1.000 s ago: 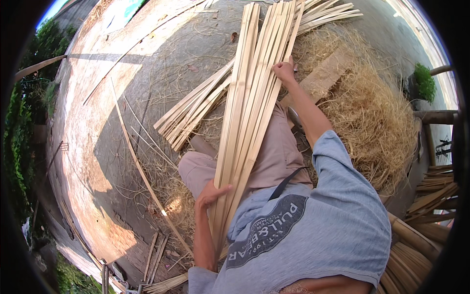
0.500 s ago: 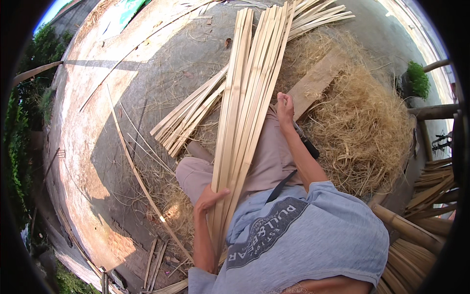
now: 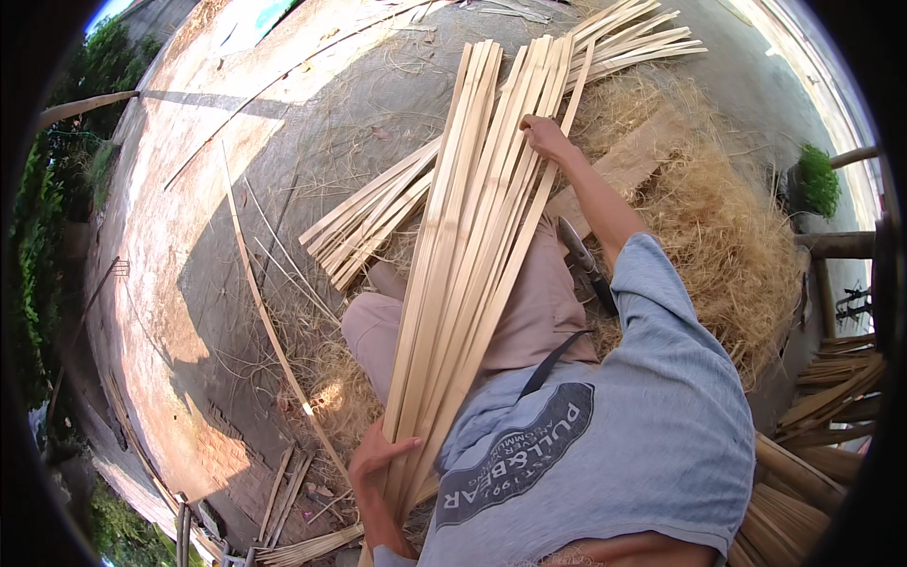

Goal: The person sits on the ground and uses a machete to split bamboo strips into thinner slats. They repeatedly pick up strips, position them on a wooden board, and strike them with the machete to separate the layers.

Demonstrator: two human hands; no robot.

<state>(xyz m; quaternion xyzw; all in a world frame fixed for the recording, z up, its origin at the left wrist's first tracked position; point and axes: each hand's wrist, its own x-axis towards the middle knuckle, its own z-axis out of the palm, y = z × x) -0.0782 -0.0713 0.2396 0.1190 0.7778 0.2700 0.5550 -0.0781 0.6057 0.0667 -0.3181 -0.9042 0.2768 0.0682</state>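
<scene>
A long bundle of pale bamboo strips lies slantwise across my lap, its far ends fanned apart. Near its lower end, my left hand wraps the left edge, with the thumb laid over the top. My right hand is farther up on the right side, its fingers curled onto the strips; the fingertips are partly hidden. One strip stands off from the others along the right edge, passing by my right hand. Beside my right thigh rests a knife with a dark handle.
Another bundle of strips lies crosswise beneath, spreading to the far right. A heap of fine shavings and a wooden board are on the right. Thin loose strips lie on the ground at left; bamboo poles stand at lower right.
My right hand has moved from beside my knee, forward onto the strips. The bundle has shifted toward me and spread at its right edge, my left hand lower with it. The knife is now uncovered.
</scene>
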